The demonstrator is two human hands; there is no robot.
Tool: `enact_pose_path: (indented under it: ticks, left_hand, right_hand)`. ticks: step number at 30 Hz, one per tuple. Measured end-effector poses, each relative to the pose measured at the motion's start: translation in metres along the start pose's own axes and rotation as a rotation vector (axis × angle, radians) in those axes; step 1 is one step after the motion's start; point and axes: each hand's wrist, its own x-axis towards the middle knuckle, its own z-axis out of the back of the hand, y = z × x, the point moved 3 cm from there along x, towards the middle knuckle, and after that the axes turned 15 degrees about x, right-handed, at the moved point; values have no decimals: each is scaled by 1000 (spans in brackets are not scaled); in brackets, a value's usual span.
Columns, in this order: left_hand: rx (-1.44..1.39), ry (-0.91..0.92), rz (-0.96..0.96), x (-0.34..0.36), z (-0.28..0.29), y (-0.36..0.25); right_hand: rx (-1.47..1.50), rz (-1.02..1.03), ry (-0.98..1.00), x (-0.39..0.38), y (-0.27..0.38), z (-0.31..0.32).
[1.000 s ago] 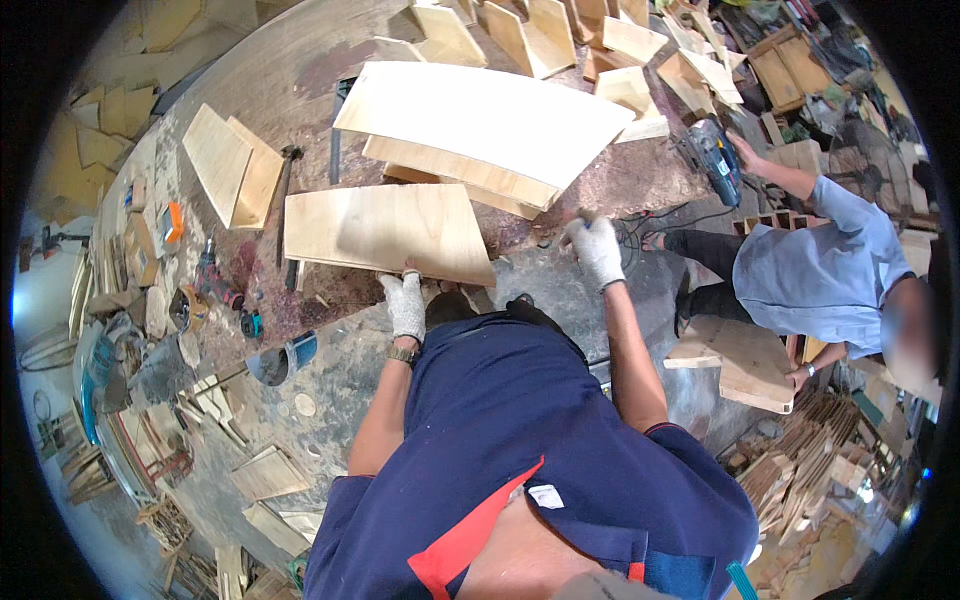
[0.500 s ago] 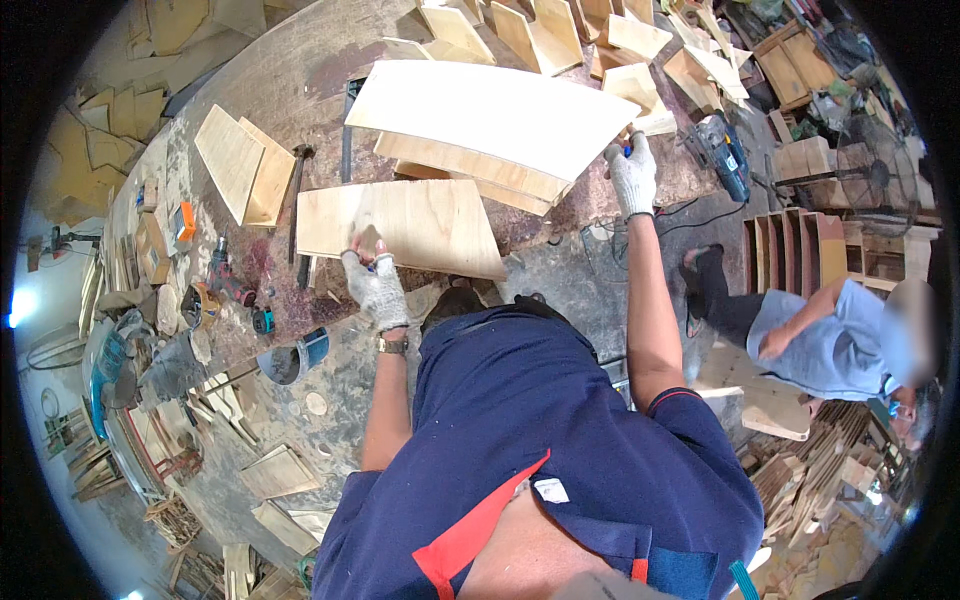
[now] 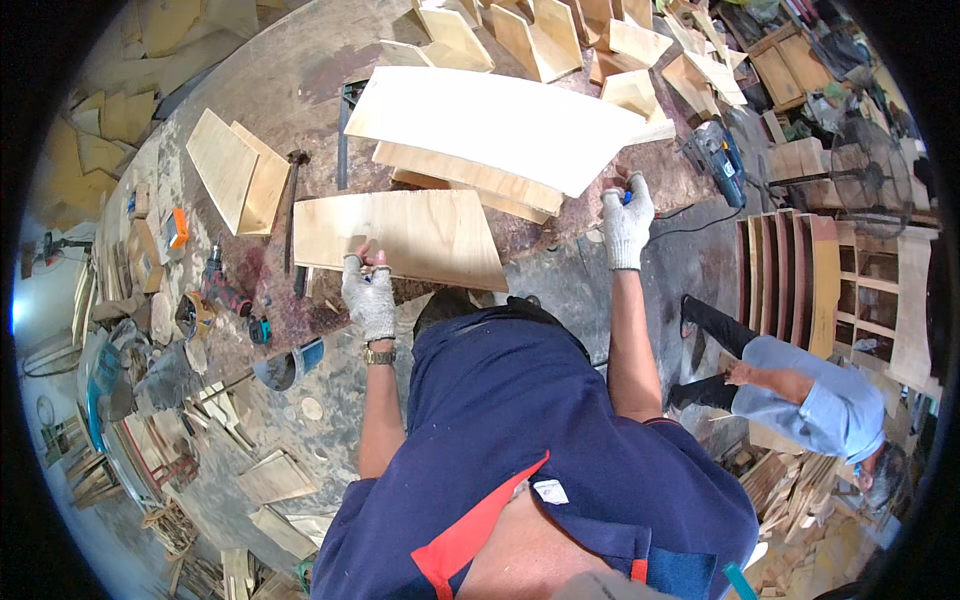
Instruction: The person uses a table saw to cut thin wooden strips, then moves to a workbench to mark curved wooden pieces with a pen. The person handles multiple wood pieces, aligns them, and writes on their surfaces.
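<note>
My left hand (image 3: pixel 368 295), in a pale knitted glove with bare fingertips, is closed at the near edge of a light plywood board (image 3: pixel 400 232), fingertips over its top face. The board lies at the bench's front edge. My right hand (image 3: pixel 627 225), gloved alike, is held in front of the right end of a big curved panel (image 3: pixel 490 122), apart from it. Its fingers are curled, with a small blue spot between them; what they hold, if anything, I cannot make out. The bright panel rests over further plywood pieces (image 3: pixel 470 172).
A hammer (image 3: pixel 294 205) and an angled plywood piece (image 3: pixel 240 175) lie left on the bench, near a drill (image 3: pixel 225 292). A blue power tool (image 3: pixel 722 165) sits right. Several joined wooden pieces (image 3: pixel 540 40) stand behind. A person in light blue (image 3: pixel 810 390) is at right, near a fan (image 3: pixel 868 178).
My right hand has drawn back toward me from the big panel's corner. My left hand stays at the plywood board. The person at right has shifted, legs now apart.
</note>
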Motion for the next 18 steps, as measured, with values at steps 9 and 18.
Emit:
enact_pose_path:
  ticks: [9, 18]
  left_hand:
    - [33, -2, -106, 26, -7, -7]
    - [-45, 167, -97, 28, -23, -35]
  right_hand:
    - [-364, 257, -123, -1, 40, 2]
    - [-729, 692, 301, 28, 82, -22]
